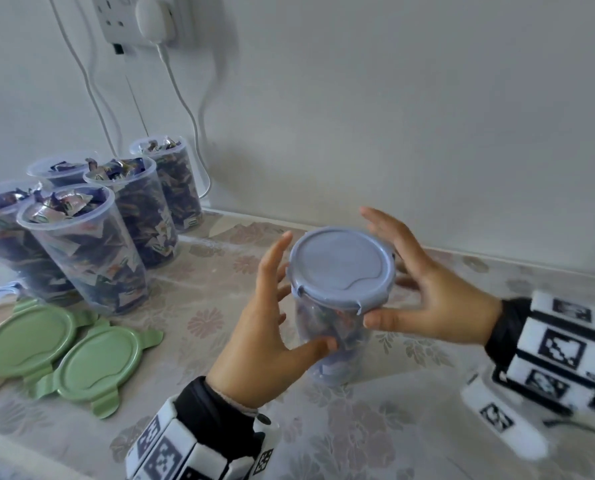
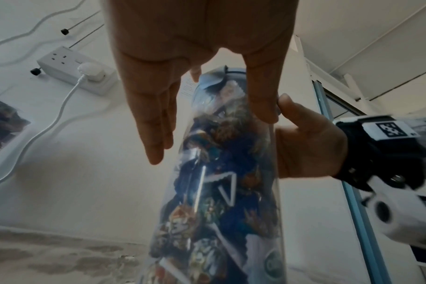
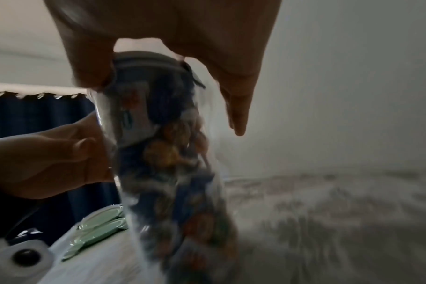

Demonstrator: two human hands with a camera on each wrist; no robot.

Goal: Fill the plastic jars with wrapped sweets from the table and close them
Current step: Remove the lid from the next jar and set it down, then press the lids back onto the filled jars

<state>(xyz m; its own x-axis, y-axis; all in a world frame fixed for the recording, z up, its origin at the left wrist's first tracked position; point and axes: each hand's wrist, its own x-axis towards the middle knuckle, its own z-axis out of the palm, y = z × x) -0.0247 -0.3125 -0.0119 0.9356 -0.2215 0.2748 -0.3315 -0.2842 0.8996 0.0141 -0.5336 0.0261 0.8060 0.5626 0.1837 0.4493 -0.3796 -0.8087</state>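
Observation:
A clear plastic jar [image 1: 334, 341] packed with wrapped sweets stands on the table at centre, and a blue-grey lid [image 1: 341, 268] sits on its top. My left hand [image 1: 282, 306] is at the jar's left side, thumb on the wall below the lid and fingers straight, apart from the jar. My right hand [image 1: 413, 282] is at the right side, thumb against the lid's rim and fingers straight behind it. The left wrist view shows the jar [image 2: 219, 192] with the left thumb [image 2: 265, 107] on it. The blurred right wrist view shows the right thumb [image 3: 90, 75] at the lid [image 3: 148, 61].
Several open jars [image 1: 91, 258] filled with sweets stand at the back left. Two green lids [image 1: 98, 368] lie in front of them near the table's front edge. A wall socket [image 1: 150, 22] with a charger and hanging cables is above them. The floral tablecloth [image 1: 358, 427] meets the wall just behind the jar.

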